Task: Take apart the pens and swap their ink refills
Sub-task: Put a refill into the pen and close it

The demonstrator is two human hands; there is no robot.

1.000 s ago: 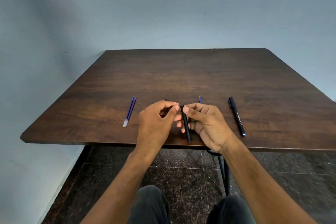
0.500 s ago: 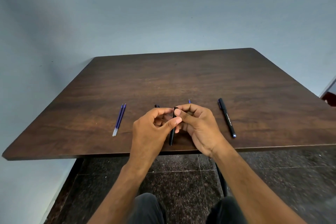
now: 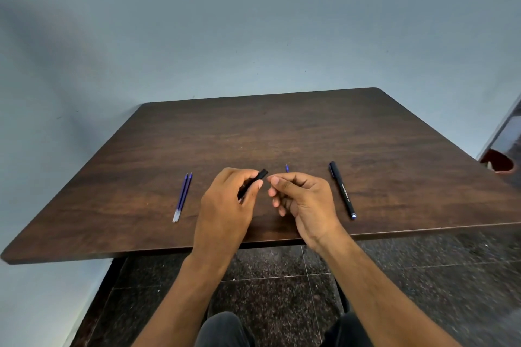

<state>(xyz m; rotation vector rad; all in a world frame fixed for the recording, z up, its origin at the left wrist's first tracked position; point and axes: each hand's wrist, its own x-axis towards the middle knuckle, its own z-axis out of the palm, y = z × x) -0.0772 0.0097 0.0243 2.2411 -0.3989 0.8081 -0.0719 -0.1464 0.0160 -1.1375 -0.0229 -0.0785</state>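
Observation:
My left hand (image 3: 225, 205) grips a black pen barrel (image 3: 262, 175), whose end pokes out up and to the right between thumb and fingers. My right hand (image 3: 307, 200) hovers just right of it, apart from the barrel, fingers curled and thumb against the index finger, with nothing visible in it. Two blue ink refills (image 3: 182, 197) lie side by side on the table at the left. A whole black pen (image 3: 342, 190) lies on the table to the right. A blue refill tip (image 3: 286, 168) shows behind my right hand; the rest of it is hidden.
The dark wooden table (image 3: 282, 127) stands against a pale blue wall, its front edge just below my wrists. A red round object (image 3: 497, 163) sits past the table's right side. Dark tiled floor and my knees are below.
My right hand has let go of the black barrel and drawn slightly right. The barrel now sits in my left hand alone, tilted up to the right. The camera has tilted.

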